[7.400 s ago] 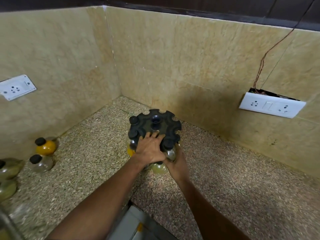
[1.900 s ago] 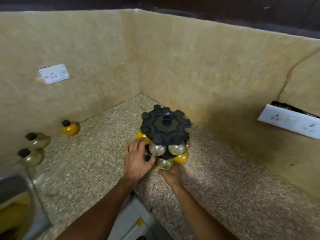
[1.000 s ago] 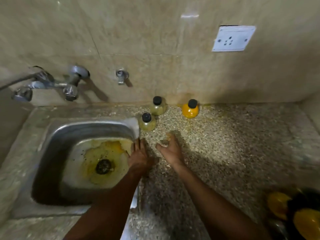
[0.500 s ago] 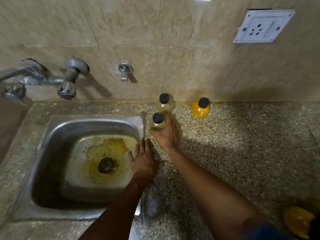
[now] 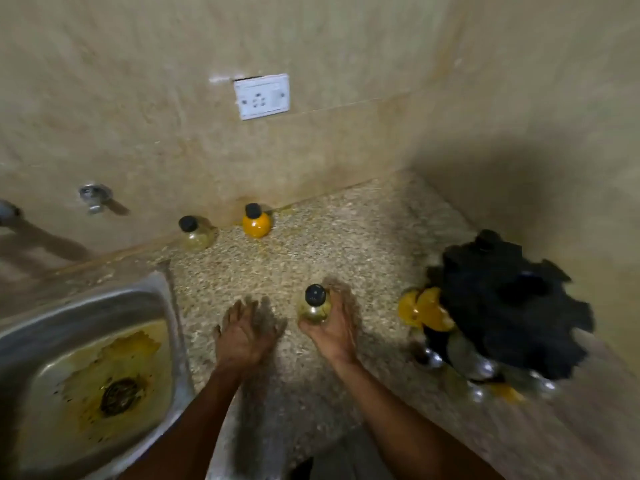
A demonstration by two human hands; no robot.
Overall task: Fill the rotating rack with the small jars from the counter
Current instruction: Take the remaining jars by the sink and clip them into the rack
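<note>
My right hand grips a small pale jar with a black cap, lifted just above the speckled counter. Beside it, my left hand is open, fingers spread, palm down over the counter. The black rotating rack stands at the right near the corner, blurred, with several yellow and pale jars hanging in it. Two jars stand by the back wall: a pale one and a yellow one, both with black caps.
A steel sink with yellow stains and a drain lies at the left, its rim close to my left hand. A white wall socket and a tap fitting are on the tiled wall. Walls meet behind the rack.
My right hand has picked up the nearer pale jar from beside the sink and carried it rightward. The view has swung right, bringing the rack back into sight.
</note>
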